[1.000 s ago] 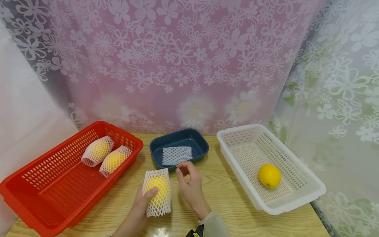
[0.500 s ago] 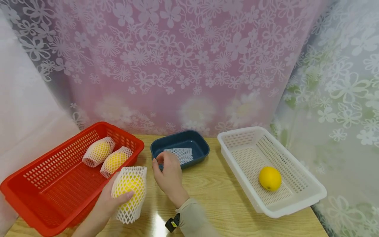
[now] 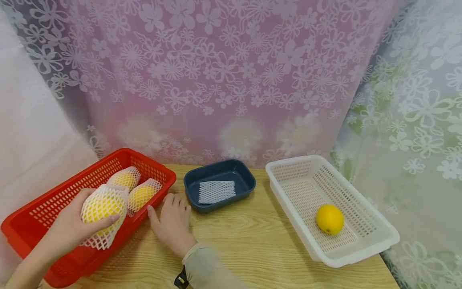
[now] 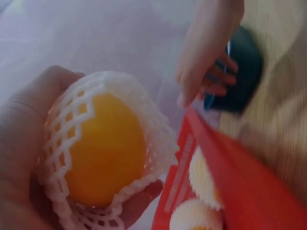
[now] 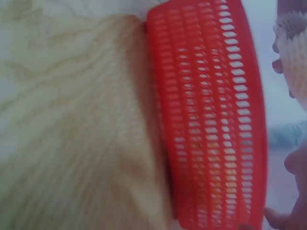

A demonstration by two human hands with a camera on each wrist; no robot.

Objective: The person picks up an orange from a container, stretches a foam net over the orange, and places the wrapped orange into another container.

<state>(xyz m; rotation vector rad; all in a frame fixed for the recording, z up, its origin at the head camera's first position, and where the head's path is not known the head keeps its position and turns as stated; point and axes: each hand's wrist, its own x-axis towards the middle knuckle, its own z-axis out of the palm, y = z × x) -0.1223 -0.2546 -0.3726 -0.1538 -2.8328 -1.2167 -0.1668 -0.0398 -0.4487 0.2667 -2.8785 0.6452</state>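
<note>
My left hand [image 3: 70, 224] grips an orange [image 4: 108, 148] in a white foam net sleeve [image 4: 64, 143], thumb across its near side, above the red basket [image 3: 59, 269]. The sleeve's open end shows bare peel in the left wrist view. Inside the basket lie two more netted oranges, a rear one [image 3: 124, 179] partly hidden by the held fruit and a right one [image 3: 142, 196]. My right hand [image 3: 175, 220] is beside the basket's right wall, fingers loosely bent and holding nothing. Whether it touches the rim I cannot tell.
A dark blue tray [image 3: 242, 176] at the back middle holds a flat white foam net [image 3: 216, 192]. On the right stands a white basket [image 3: 288, 218] with one bare orange [image 3: 330, 219]. A floral curtain [image 3: 231, 80] hangs behind the wooden table [image 3: 252, 249].
My left hand has carried the netted orange leftward from the table's middle to over the red basket. My right hand has moved left from near the blue tray to the basket's side.
</note>
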